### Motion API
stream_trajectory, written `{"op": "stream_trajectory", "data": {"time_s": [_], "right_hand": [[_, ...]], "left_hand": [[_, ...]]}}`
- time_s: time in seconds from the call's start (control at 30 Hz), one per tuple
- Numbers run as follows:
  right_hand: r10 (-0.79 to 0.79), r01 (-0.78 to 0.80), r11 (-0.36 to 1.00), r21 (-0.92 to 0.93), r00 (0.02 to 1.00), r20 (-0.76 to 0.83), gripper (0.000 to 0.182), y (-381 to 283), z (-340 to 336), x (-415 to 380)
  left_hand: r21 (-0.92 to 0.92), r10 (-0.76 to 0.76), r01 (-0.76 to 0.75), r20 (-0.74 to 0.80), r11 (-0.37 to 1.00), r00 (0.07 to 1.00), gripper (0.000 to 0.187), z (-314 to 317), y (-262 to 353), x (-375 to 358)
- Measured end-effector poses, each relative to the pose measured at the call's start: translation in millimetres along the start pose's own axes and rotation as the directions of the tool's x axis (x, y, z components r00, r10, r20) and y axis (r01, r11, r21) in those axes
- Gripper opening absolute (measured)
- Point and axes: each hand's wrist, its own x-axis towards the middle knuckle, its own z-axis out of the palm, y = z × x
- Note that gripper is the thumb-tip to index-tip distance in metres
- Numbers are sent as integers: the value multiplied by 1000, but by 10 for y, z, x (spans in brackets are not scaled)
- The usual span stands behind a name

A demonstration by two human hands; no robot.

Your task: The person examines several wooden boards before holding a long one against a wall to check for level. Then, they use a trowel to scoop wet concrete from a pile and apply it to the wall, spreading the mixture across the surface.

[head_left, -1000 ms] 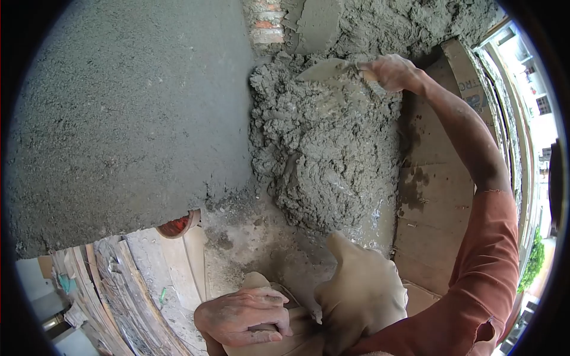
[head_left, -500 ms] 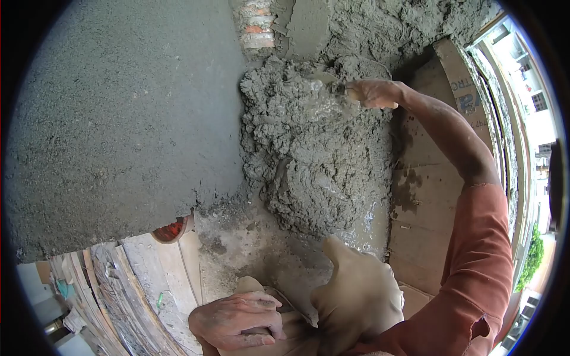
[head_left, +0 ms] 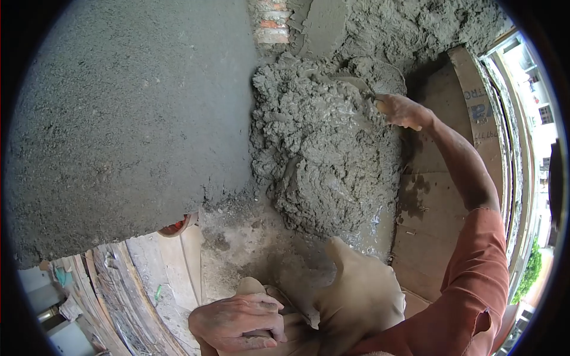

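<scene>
In the head view, my right hand (head_left: 407,111) is closed around the handle of a trowel (head_left: 357,83). The trowel's blade lies in the upper part of a heap of wet grey mortar (head_left: 326,154), partly covered by it. My left hand (head_left: 240,325) rests on my bent knee at the bottom, fingers loosely bent and apart, with nothing visible in it. The heap sits against a smooth grey plastered surface (head_left: 136,113) on its left.
Stained cardboard (head_left: 430,202) lines the right side. Exposed bricks (head_left: 273,24) show at the top. Below the plastered surface stand wooden boards (head_left: 127,285) and a round reddish object (head_left: 173,228), partly hidden. Buildings and greenery appear beyond the right edge.
My right hand has moved slightly right and down with the trowel, and more of the blade shows. The view has shifted a little. My left hand stays on the knee.
</scene>
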Motion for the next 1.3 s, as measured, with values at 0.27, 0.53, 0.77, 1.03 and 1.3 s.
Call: {"op": "stream_trajectory", "data": {"time_s": [0.27,0.53,0.77,1.03,1.3], "right_hand": [[-33,-99,942,-320,923,-384,22,-396,-204,859],[-143,190,875,-446,980,138,28,-683,-164,1401],[-204,68,657,-751,975,-91,34,-1165,-970,957],[-220,335,285,-898,935,279,32,-1713,-239,422],[-50,43,720,-692,999,10,19,-941,-379,-238]], "left_hand": [[-19,-8,7,-56,1000,998,22,19,3,125],[-17,-11,11,-15,1000,1000,27,52,37,3],[-49,8,-11,-71,999,997,22,21,-12,46],[-10,13,-14,-65,1000,998,21,27,2,100],[87,71,-71,1,994,997,30,85,36,-95]]}}
